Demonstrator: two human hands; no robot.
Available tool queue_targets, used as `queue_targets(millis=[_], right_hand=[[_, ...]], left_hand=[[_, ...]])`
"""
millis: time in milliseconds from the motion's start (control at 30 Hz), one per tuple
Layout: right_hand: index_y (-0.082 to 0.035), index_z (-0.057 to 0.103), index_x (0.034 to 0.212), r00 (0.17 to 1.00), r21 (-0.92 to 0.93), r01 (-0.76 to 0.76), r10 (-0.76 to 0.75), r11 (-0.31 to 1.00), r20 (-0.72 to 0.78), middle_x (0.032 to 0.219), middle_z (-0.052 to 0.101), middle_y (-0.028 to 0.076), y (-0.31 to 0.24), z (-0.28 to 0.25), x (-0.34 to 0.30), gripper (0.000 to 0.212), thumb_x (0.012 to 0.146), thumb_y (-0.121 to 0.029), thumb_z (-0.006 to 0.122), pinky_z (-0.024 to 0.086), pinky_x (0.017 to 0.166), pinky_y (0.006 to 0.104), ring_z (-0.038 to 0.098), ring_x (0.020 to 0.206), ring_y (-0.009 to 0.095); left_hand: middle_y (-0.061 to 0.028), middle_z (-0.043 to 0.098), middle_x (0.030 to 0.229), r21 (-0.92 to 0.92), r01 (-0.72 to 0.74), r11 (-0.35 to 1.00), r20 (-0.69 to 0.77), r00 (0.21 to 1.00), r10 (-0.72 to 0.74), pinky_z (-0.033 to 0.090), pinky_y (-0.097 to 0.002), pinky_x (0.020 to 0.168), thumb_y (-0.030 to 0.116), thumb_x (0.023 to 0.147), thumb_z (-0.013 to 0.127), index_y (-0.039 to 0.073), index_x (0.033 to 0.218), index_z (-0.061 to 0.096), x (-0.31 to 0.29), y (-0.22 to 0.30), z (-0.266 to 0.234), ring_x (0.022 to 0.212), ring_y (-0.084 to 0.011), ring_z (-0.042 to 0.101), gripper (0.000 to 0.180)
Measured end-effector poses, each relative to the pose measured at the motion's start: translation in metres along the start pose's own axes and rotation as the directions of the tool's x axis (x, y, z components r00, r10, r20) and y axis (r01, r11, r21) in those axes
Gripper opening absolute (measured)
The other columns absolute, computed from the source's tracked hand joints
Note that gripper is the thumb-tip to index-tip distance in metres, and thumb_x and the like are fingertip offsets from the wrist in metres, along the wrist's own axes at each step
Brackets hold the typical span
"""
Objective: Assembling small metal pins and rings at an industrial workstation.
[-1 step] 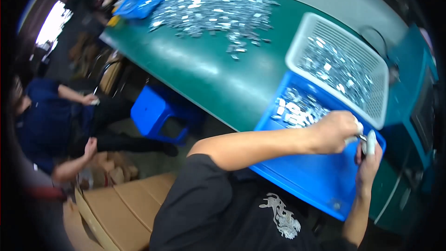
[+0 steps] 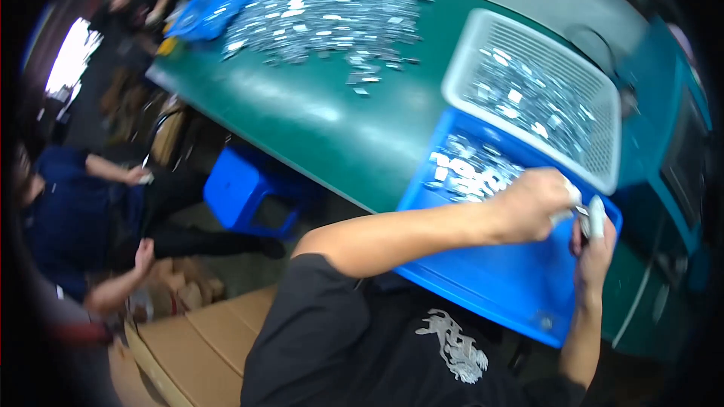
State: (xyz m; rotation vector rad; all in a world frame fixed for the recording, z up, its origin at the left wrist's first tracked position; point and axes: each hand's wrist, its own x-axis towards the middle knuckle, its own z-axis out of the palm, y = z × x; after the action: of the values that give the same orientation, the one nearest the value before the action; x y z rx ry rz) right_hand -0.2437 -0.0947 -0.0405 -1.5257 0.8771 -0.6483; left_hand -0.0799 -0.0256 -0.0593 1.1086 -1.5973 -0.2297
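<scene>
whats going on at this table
A person in a black shirt works over a blue tray at the edge of a green table. The left hand and right hand meet above the tray, pinching a small metal piece between them. A pile of similar small metal parts lies in the tray's far corner, more fill a white basket behind it, and a big heap is spread across the table. Another person in blue sits off to the left.
</scene>
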Motion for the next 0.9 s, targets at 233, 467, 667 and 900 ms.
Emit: queue_targets(millis=[233,467,667,900], right_hand=[[-0.009,0.048,0.062,0.976,0.052,-0.177,0.169,0.983,0.135,0.049,0.043,-0.002,0.000,-0.002,0.002,0.048,0.097,-0.040,0.037,0.028,0.041,0.0218,0.036,0.043,0.006],[-0.003,0.055,0.088,0.814,0.468,-0.561,0.352,0.683,0.462,0.051,0.041,0.000,0.003,-0.008,0.010,0.043,0.097,-0.041,0.036,0.028,0.039,0.0222,0.033,0.040,0.007],[-0.004,0.055,0.089,0.708,0.502,-0.683,0.314,0.530,0.632,0.051,0.040,0.000,0.002,-0.011,0.011,0.043,0.098,-0.040,0.033,0.027,0.038,0.0227,0.031,0.040,0.007],[-0.005,0.050,0.075,0.805,0.522,-0.577,0.330,0.628,0.494,0.047,0.033,-0.003,0.007,-0.009,0.019,0.046,0.097,-0.043,0.035,0.024,0.036,0.0219,0.028,0.038,0.006]], left_hand=[[-0.0111,0.060,0.077,0.101,-0.028,0.995,0.166,0.986,0.011,0.047,-0.0371,0.061,-0.003,0.066,0.070,0.001,0.086,0.061,0.010,0.003,0.000,0.070,-0.0290,0.058,0.022],[-0.0097,0.065,0.082,-0.081,0.179,0.980,0.147,0.975,-0.166,0.049,-0.0286,0.064,-0.002,0.071,0.070,0.002,0.091,0.066,0.017,0.013,-0.005,0.072,-0.0190,0.063,0.021],[-0.0081,0.066,0.078,-0.105,0.133,0.985,0.117,0.986,-0.121,0.048,-0.0248,0.059,0.002,0.071,0.074,0.002,0.089,0.067,0.021,0.015,-0.005,0.064,-0.0141,0.062,0.020],[-0.0057,0.064,0.072,-0.008,0.155,0.988,0.026,0.988,-0.155,0.046,-0.0228,0.058,0.002,0.073,0.072,0.002,0.093,0.067,0.024,0.006,-0.016,0.064,-0.0105,0.059,0.020]])
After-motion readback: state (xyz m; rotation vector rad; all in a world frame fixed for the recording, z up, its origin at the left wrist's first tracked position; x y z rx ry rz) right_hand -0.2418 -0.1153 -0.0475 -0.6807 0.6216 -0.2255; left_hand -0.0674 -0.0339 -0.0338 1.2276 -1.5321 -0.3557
